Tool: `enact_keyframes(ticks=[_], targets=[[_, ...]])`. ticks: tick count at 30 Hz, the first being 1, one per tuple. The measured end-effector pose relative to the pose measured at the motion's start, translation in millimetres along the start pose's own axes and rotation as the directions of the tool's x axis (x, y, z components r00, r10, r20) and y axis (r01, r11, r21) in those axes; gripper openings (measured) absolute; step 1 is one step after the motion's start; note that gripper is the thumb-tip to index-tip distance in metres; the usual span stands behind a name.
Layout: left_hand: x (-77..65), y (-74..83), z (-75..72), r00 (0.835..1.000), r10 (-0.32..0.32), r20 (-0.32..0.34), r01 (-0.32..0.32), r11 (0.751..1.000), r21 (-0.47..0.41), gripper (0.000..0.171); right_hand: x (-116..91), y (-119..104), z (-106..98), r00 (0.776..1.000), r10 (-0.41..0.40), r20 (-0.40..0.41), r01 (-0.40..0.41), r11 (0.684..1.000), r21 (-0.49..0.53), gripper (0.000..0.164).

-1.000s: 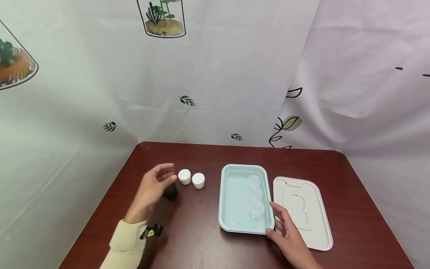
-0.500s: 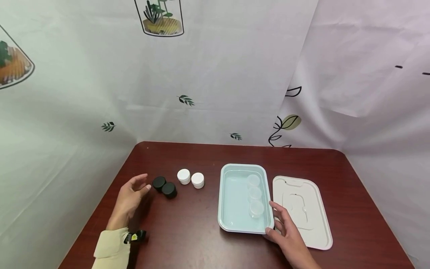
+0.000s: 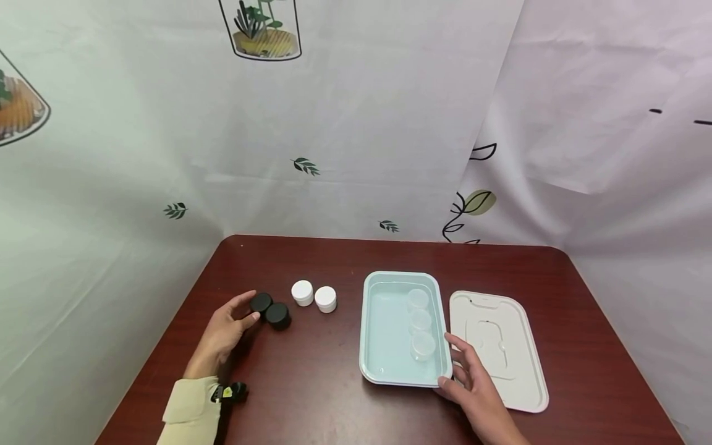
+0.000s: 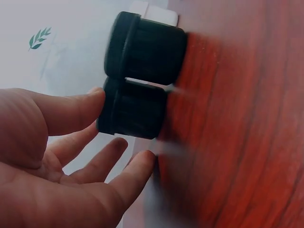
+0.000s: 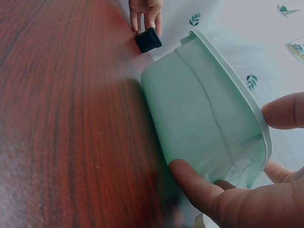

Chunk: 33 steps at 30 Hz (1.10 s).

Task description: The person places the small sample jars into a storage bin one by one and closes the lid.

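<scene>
My left hand (image 3: 225, 330) is at the left black screw-lid jar (image 3: 261, 303), with thumb and fingers spread on either side of it. In the left wrist view the thumb tip meets the edge of the jar's lid, while the other fingers stay apart below. Against that jar stands a second black jar (image 3: 278, 316). On the right, my right hand (image 3: 473, 386) holds the near right corner of a pale blue plastic box (image 3: 384, 334), fingers at its rim and low on its wall. Three clear round containers (image 3: 419, 321) sit in a row inside the box, along its right side.
Two white jars (image 3: 314, 296) stand side by side behind the black ones. A white box lid (image 3: 500, 346) lies flat to the right of the box, partly behind the right hand. Patterned cloth (image 3: 334, 123) hangs behind the dark red table (image 3: 311, 383).
From above the black jars, my left hand moves left, uncovering both, then back right to the left black jar. The right hand and the box stay in place.
</scene>
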State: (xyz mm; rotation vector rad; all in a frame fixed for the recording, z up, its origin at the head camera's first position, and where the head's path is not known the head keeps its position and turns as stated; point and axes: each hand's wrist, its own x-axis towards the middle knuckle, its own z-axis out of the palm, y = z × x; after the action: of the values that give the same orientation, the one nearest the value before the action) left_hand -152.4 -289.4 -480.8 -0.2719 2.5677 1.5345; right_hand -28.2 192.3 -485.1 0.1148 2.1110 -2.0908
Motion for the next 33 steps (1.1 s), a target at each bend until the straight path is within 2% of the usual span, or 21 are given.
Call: enact_keyframes(ticks=[8, 16, 24, 29, 33], targets=[[-0.3, 2.8, 4.8, 1.000, 0.014, -0.023, -0.013, 1.000, 0.010, 0.062, -0.5, 0.0, -0.5, 1.000, -0.009, 0.009, 0.009, 1.000, 0.001, 0.070], [-2.3, -0.5, 6.9, 0.999, -0.012, -0.048, 0.009, 0.998, -0.060, 0.061, 0.2, -0.9, 0.7, 1.000, 0.020, 0.000, -0.020, 1.000, 0.007, 0.070], [-6.9, 1.5, -4.8, 0.998, -0.026, -0.051, 0.019, 0.991, -0.129, 0.064, -0.3, -1.1, 0.9, 1.000, 0.018, 0.003, -0.018, 1.000, 0.011, 0.071], [-9.7, 8.3, -14.2, 0.998, 0.000, -0.060, -0.009, 0.988, -0.152, 0.065, -0.9, -1.3, -0.4, 1.000, 0.000, 0.008, 0.000, 1.000, 0.007, 0.071], [-14.6, 20.3, -16.9, 0.998, 0.034, -0.056, -0.041, 0.989, -0.142, 0.066, -0.7, -1.8, -0.9, 1.000, 0.000, 0.007, 0.000, 1.000, 0.000, 0.070]])
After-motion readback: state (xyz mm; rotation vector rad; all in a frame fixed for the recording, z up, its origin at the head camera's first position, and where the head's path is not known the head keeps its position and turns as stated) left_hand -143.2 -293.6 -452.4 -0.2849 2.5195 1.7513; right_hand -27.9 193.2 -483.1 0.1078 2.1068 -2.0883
